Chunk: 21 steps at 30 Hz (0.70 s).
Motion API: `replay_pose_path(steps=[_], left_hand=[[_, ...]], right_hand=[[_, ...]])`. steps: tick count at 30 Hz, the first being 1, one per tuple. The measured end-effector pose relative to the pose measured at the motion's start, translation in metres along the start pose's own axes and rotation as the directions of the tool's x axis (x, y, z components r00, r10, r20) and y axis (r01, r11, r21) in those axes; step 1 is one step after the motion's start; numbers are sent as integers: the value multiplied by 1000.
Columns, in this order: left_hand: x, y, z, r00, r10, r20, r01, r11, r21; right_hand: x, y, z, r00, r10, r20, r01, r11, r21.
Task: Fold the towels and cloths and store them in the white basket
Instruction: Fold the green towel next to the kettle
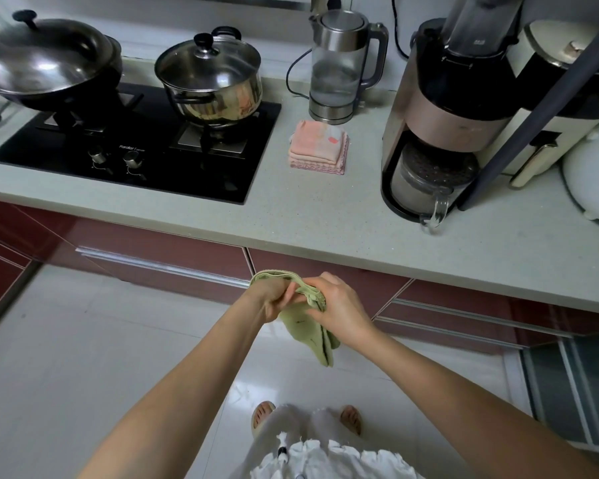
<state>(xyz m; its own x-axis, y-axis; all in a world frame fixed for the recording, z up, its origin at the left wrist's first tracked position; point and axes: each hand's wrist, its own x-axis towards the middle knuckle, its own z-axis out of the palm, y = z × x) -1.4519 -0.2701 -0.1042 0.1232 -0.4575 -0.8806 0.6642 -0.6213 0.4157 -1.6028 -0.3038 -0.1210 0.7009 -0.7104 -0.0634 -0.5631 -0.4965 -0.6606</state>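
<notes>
Holding: green cloth (306,328), both hands, below bench (325,219) edge
left hand (277,299): curled round its top hem
right hand (339,305): pinching the bunched hem
pink stack (319,148): folded, on bench

Green cloth (306,326) gripped at its top edge by left hand (275,299) and right hand (339,311), hanging doubled in front of the countertop (291,216), below its front edge. On the countertop: folded pink cloths (319,148) stacked between hob (135,143) and blender (443,126), just before the kettle (339,67).
</notes>
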Motion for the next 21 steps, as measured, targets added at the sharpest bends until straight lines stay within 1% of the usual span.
replay_pose_path(steps=[2, 3, 4, 5, 6, 7, 8, 9, 10, 11, 12, 13, 14, 16, 18, 19, 21], left_hand=[[-2, 1, 3, 999, 34, 25, -34, 999, 16], [-2, 0, 2, 997, 69, 36, -71, 996, 53], [0, -1, -2, 991, 123, 52, -129, 984, 124], [1, -2, -7, 979, 187, 79, -200, 950, 238], [1, -3, -13, 961, 247, 124, -277, 877, 393], [0, -3, -20, 936, 308, 171, -348, 736, 581], [0, -3, -28, 902, 362, 235, -402, 510, 761], [0, -1, -34, 866, 393, 310, -415, 217, 884], [-1, 0, -40, 836, 402, 374, -380, -70, 923], [1, 2, -45, 823, 397, 406, -315, -276, 908], [1, 4, -48, 823, 385, 419, -264, -394, 881], [3, 6, -51, 825, 372, 426, -233, -463, 855], [5, 9, -52, 826, 363, 431, -211, -510, 834], [3, 13, -52, 786, 406, 466, -176, -575, 799], [-2, 20, -51, 700, 491, 518, -137, -619, 773], [-3, 23, -51, 650, 544, 531, -113, -621, 775], [-6, 28, -47, 560, 649, 515, -74, -580, 811]], right_hand=[[4, -2, 1, 996, -24, -84, 21, 999, -40], [6, -1, 0, 996, -31, -89, 26, 998, -54], [9, 2, -2, 996, -33, -80, 28, 998, -63], [12, 5, -5, 997, -23, -68, 19, 998, -54], [14, 8, -8, 998, -3, -61, 2, 1000, -26], [17, 11, -13, 998, 18, -58, -18, 1000, 15], [19, 14, -18, 998, 35, -54, -32, 998, 51], [21, 16, -24, 998, 41, -51, -37, 996, 78], [23, 17, -28, 998, 47, -47, -42, 995, 95], [24, 19, -31, 998, 51, -38, -46, 993, 110], [25, 20, -33, 998, 54, -34, -50, 992, 120], [25, 23, -34, 998, 56, -36, -51, 991, 125], [25, 26, -35, 997, 59, -42, -54, 991, 126], [25, 34, -37, 996, 72, -61, -64, 990, 129], [24, 41, -42, 988, 121, -101, -105, 983, 147], [23, 44, -46, 980, 160, -117, -137, 974, 182], [23, 47, -51, 969, 223, -110, -182, 936, 300]])
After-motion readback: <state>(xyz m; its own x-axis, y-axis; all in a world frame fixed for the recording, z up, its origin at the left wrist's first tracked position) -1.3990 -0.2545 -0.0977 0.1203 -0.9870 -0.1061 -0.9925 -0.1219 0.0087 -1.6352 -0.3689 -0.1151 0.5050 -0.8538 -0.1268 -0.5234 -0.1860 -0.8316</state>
